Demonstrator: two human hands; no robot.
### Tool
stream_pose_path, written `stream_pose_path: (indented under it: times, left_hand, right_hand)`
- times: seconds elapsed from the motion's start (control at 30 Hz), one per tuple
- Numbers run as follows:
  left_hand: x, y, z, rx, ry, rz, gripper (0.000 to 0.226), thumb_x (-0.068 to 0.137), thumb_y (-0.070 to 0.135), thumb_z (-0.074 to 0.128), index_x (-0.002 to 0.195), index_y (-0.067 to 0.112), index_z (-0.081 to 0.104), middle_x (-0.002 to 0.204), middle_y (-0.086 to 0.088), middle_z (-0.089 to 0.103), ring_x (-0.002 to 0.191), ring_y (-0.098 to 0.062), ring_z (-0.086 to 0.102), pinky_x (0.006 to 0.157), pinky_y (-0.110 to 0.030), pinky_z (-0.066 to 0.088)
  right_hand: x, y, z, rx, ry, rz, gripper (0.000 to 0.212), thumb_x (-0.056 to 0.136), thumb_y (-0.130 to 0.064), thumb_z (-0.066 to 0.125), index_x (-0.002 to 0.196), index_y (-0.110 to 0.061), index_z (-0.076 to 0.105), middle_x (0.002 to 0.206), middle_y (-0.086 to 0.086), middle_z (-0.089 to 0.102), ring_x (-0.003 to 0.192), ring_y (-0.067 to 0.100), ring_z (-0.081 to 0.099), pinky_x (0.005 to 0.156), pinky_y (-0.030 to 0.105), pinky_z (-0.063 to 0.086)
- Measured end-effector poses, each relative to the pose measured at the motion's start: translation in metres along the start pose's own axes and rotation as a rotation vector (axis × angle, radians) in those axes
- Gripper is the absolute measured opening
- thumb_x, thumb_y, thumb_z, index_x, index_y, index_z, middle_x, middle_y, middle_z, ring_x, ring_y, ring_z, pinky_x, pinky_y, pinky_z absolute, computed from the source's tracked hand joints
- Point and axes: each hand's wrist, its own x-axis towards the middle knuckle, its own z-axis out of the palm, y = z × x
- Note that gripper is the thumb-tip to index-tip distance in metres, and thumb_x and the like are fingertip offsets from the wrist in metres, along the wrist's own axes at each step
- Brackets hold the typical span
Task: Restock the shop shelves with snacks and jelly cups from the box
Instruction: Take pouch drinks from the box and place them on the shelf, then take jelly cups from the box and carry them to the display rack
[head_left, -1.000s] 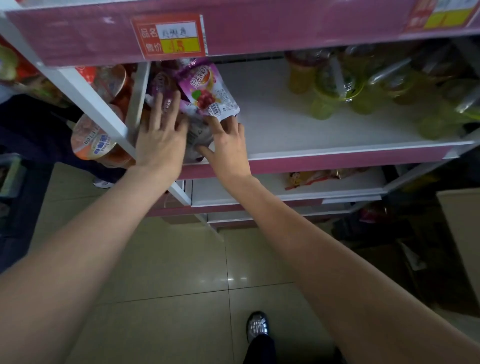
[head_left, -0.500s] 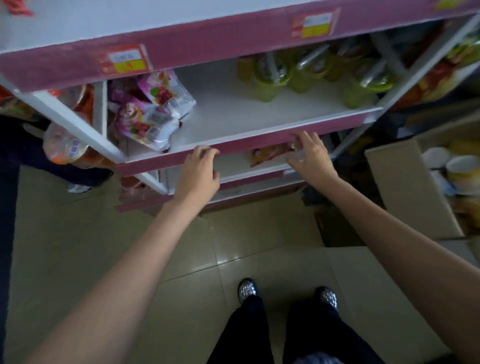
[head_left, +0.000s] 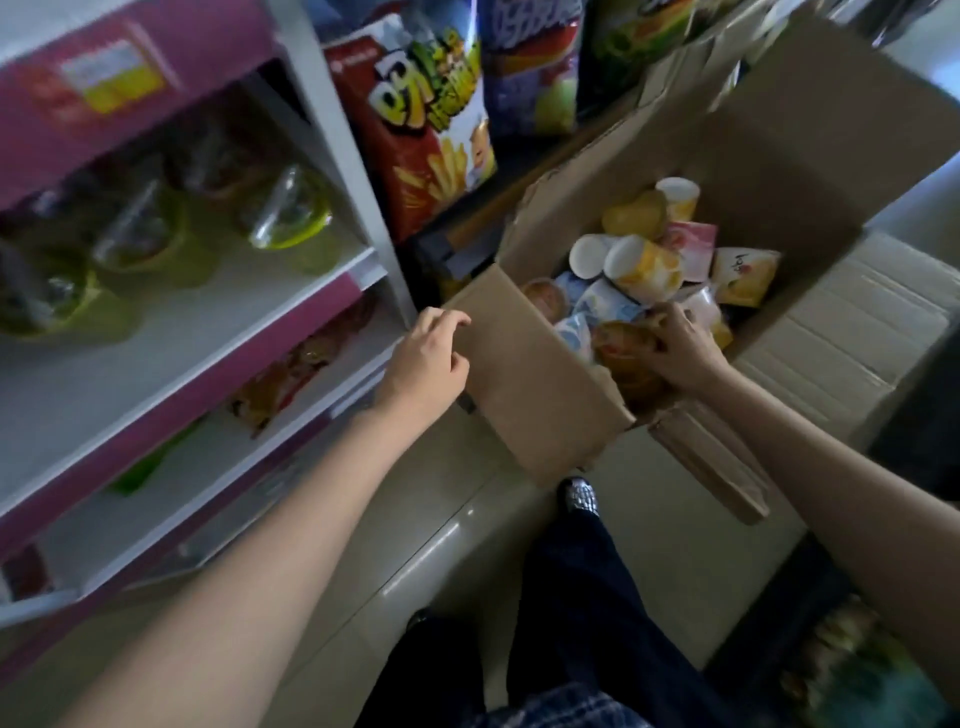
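Reaching into the cardboard box (head_left: 540, 395) with the right hand (head_left: 680, 348), fingers curled round an orange-brown jelly cup (head_left: 623, 338) near the top of the pile. Left hand (head_left: 426, 358) at the near flap of the box, fingers loosely curled against the cardboard edge; whether gripping it or merely resting there cannot be told.

Still plenty left to shelve, judging by the box: just beyond the right hand, yellow-and-white cups (head_left: 647, 265), pale blue cups (head_left: 597, 306) and yellow pouches (head_left: 743, 275) heaped together. To the left of the left hand, the shelf (head_left: 218, 322) already carrying green-lidded jelly cups (head_left: 291, 213) toward the back, with bare white board in front of them. One shelf lower, just left of the left wrist, a few reddish snack packets (head_left: 291, 374) lying flat. Task therefore partly done, with room on the shelves and a good deal still in the box.

Writing mostly too blurred to read. Above and left of the left hand, a price tag (head_left: 109, 78) on the pink shelf edge, yellow and white, text illegible. Beyond the left hand, a red crisps bag (head_left: 426, 130) with large green-and-yellow lettering and a picture of fries, brand not legible; beside it a purple bag (head_left: 535, 78), also unreadable. One character-like mark on a yellow pouch, unclear.
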Motion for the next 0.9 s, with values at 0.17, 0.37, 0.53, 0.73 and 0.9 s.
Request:
stream_pose_path:
  times: [0.17, 0.37, 0.53, 0.73, 0.9]
  left_hand:
    - [0.071, 0.063, 0.059, 0.012, -0.113, -0.079, 0.038, 0.088, 0.005, 0.049, 0.126, 0.011, 0.048, 0.127, -0.009, 0.045, 0.111, -0.027, 0.05, 0.088, -0.036, 0.041]
    - [0.126, 0.112, 0.086, 0.016, -0.162, -0.109, 0.041, 0.086, 0.002, 0.049, 0.126, 0.006, 0.046, 0.127, -0.015, 0.043, 0.116, -0.03, 0.046, 0.092, -0.031, 0.034]
    - [0.132, 0.11, 0.087, -0.037, -0.12, -0.058, 0.044, 0.084, 0.006, 0.056, 0.126, 0.009, 0.048, 0.122, -0.013, 0.046, 0.111, -0.029, 0.053, 0.091, -0.033, 0.04]
    - [0.132, 0.116, 0.083, -0.62, -0.148, -0.257, 0.066, 0.071, 0.027, 0.078, 0.125, 0.03, 0.039, 0.121, -0.002, 0.048, 0.111, -0.02, 0.054, 0.091, -0.027, 0.045]
    - [0.135, 0.137, 0.078, -0.823, -0.427, -0.435, 0.105, 0.043, 0.062, 0.071, 0.137, 0.038, 0.03, 0.14, 0.005, 0.041, 0.122, -0.011, 0.047, 0.088, -0.031, 0.05]
  right_hand:
    - [0.072, 0.051, -0.038, -0.148, -0.052, 0.094, 0.082, 0.079, -0.046, 0.068, 0.142, -0.017, 0.025, 0.144, 0.02, 0.024, 0.133, 0.04, 0.022, 0.106, 0.049, 0.023]
    - [0.134, 0.086, -0.055, 0.025, -0.341, 0.063, 0.096, 0.072, -0.034, 0.079, 0.145, -0.017, 0.019, 0.144, 0.012, 0.037, 0.132, 0.032, 0.036, 0.099, 0.035, 0.034]
    - [0.144, 0.089, -0.049, 0.029, -0.328, 0.036, 0.094, 0.067, -0.037, 0.08, 0.141, -0.02, 0.024, 0.136, 0.012, 0.044, 0.123, 0.034, 0.043, 0.094, 0.04, 0.041]
    - [0.12, 0.062, -0.104, 0.123, -0.24, -0.357, 0.103, 0.063, -0.029, 0.085, 0.143, -0.018, 0.022, 0.116, 0.002, 0.05, 0.107, 0.022, 0.051, 0.073, 0.02, 0.03]
    - [0.095, 0.02, -0.105, 0.056, -0.347, -0.648, 0.115, 0.061, -0.045, 0.083, 0.148, -0.022, 0.01, 0.14, 0.003, 0.041, 0.122, 0.016, 0.043, 0.1, 0.034, 0.034]
